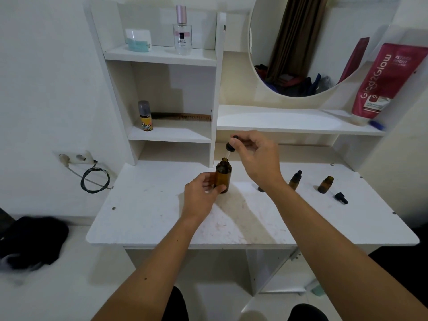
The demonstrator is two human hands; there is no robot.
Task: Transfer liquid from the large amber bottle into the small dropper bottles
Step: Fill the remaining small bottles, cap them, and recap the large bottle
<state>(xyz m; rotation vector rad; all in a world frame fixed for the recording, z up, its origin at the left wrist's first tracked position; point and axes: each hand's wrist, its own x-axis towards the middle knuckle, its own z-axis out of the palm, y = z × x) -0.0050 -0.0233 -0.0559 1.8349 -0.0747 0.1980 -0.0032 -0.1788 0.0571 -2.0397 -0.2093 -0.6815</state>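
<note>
The large amber bottle (223, 174) stands upright and uncapped on the white tabletop (162, 218), with my left hand (201, 195) wrapped around its lower body. My right hand (256, 156) pinches a black dropper cap (231, 146) just above the bottle's mouth, and the glass pipette points down into the neck. To the right stand a small capped amber dropper bottle (295, 180) and a small uncapped amber bottle (325, 184). A loose black dropper cap (341, 197) lies on its side near the uncapped one. Another small dark item (261, 189) is mostly hidden behind my right wrist.
A shelf unit behind the table holds a perfume bottle (182, 33), a small spray can (145, 115) and a comb (185, 117). A round mirror (301, 45) and a red tube (389, 82) sit at the right. A wall socket with a cable (95, 179) is at the left.
</note>
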